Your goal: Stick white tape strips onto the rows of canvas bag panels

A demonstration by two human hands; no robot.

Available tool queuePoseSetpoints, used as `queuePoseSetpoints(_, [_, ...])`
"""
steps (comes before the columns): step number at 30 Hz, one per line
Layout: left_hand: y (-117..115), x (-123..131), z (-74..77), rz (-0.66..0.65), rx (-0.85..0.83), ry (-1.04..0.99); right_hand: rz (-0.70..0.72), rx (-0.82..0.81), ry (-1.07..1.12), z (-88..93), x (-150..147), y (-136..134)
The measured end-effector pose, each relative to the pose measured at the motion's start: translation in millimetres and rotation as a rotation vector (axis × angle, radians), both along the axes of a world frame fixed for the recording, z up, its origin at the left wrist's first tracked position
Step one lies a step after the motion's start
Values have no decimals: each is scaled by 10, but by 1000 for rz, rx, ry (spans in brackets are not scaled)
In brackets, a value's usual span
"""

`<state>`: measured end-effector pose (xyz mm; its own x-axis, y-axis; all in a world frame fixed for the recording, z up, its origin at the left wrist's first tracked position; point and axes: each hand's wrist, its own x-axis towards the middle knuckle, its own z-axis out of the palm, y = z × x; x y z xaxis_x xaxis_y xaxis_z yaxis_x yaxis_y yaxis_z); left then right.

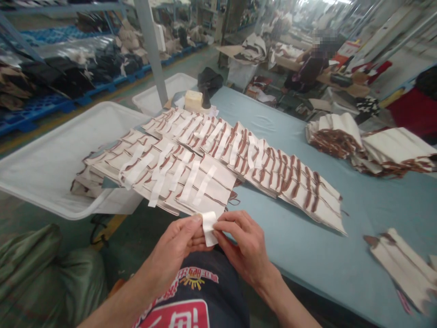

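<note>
My left hand (179, 246) and my right hand (244, 243) meet just in front of my body, both pinching one small white strip of tape (208, 227) between thumbs and fingertips. Right beyond the strip lies a fanned spread of cream fabric pieces with brown trim (205, 175), several of them bearing white strips stuck across them. The spread runs in overlapping rows over the near edge of the light blue table (307, 246).
A white plastic tub (51, 168) stands left of the table, partly under the fabric pieces. More stacks of the same pieces (368, 143) lie at the far right and near right (406, 269). A seated person (310, 66) works beyond. A green sack (44, 278) sits at lower left.
</note>
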<state>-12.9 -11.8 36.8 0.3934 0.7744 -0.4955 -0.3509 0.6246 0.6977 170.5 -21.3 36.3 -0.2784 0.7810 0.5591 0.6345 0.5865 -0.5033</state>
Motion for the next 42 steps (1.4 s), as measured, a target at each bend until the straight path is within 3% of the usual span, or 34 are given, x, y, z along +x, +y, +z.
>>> queuePoseSetpoints(4, [-51,-168,-49,-40,44,24,-15,-93,126,-59,-109,-44])
queuePoseSetpoints(11, [-73,-272,32,-188,230,-44,-83,-136,200,-40,-264,-96])
queuePoseSetpoints(18, [-189,-248,-133,-102,154,66,-150,-168,246,-48,-340,-99])
queuePoseSetpoints(21, [-218,-241,-125,-94,202,101,-180,-292,343,-63,-361,-119])
queuePoseSetpoints(26, [-268,-223,-112,-103,300,183,-242,-631,573,-123,-354,-151])
queuePoseSetpoints(31, [-330,-264,-181,-147,409,321,-339,-747,803,-259,-243,-111])
queuePoseSetpoints(34, [-341,-311,-198,-133,425,412,-432,-753,914,-360,-50,31])
queuePoseSetpoints(37, [-296,-318,-253,-107,406,482,-481,-686,881,-414,247,326])
queuePoseSetpoints(39, [-236,-280,-360,-131,418,515,-486,-639,840,-406,463,596])
queuePoseSetpoints(42, [-128,-162,-651,-149,381,516,-482,-582,759,-368,736,1039])
